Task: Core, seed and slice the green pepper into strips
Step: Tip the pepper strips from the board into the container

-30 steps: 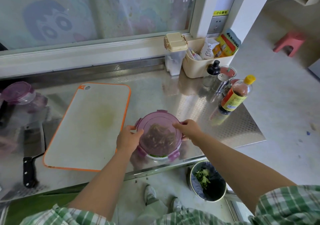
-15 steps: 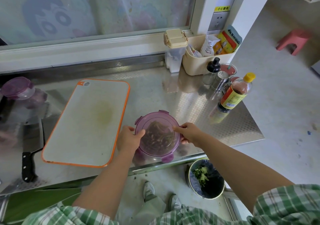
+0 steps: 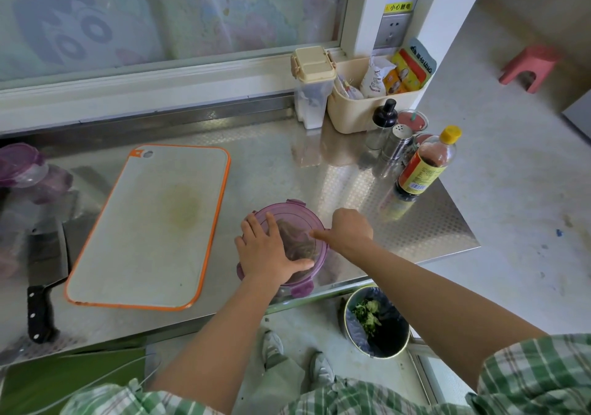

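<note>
A round container with a purple lid (image 3: 294, 219) stands at the steel counter's front edge, with pepper strips dimly visible through the lid. My left hand (image 3: 270, 251) lies flat on the lid, fingers straight, pressing down. My right hand (image 3: 347, 230) is at the lid's right rim, fingers curled over the edge there. The white cutting board with an orange rim (image 3: 150, 226) lies bare to the left, stained green in the middle. A black-handled cleaver (image 3: 44, 274) rests on the counter left of the board.
A second purple-lidded container (image 3: 22, 168) sits at the far left. Sauce bottle (image 3: 425, 165), shakers (image 3: 396, 146) and a beige caddy (image 3: 367, 107) crowd the back right. A bin with green pepper scraps (image 3: 377, 322) stands on the floor below the counter edge.
My left hand moved from the lid's left edge onto its top and now presses flat. My right hand shifted along the right rim. The container slid slightly toward the counter edge.
</note>
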Available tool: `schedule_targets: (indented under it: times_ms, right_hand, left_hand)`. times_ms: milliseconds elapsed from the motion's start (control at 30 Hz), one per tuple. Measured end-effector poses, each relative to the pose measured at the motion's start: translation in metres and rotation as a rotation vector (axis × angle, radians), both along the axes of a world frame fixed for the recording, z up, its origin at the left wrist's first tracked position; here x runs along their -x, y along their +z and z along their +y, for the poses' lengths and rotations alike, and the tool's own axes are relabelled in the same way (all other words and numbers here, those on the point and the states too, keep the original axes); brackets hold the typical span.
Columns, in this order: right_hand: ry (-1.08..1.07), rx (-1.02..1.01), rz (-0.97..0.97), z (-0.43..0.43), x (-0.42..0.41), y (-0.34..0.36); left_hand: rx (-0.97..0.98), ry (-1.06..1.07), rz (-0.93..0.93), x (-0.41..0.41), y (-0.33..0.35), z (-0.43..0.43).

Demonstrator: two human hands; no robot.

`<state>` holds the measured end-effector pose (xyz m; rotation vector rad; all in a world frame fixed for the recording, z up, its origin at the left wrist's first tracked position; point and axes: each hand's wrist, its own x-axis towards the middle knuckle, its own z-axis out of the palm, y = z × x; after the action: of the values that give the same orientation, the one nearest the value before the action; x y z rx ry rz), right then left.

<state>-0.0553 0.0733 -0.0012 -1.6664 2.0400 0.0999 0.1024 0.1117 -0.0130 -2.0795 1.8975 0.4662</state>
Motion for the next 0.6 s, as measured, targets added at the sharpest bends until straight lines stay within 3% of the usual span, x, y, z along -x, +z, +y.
schedule_targets:
  times_ms: [133, 300, 467, 600]
  right_hand:
    - [0.015, -0.039, -0.043, -0.003, -0.006, -0.002]
    - [-0.221, -0.047, -0.239, 0.0, 0.002, -0.02]
    - [-0.289, -0.082, -0.294, -0.001, 0.002, -0.03]
    - [-0.284, -0.337, -0.47, -0.004, 0.013, -0.017]
  left_hand:
    - [0.011, 0.002, 0.004, -0.001, -0.001, 0.003]
    - [0.019, 0.003, 0.002, 0.001, 0.001, 0.002]
    - [0.008, -0.001, 0.012, 0.002, 0.001, 0.001]
    - [-0.059, -0.115, 0.108, -0.011, 0.003, -0.011]
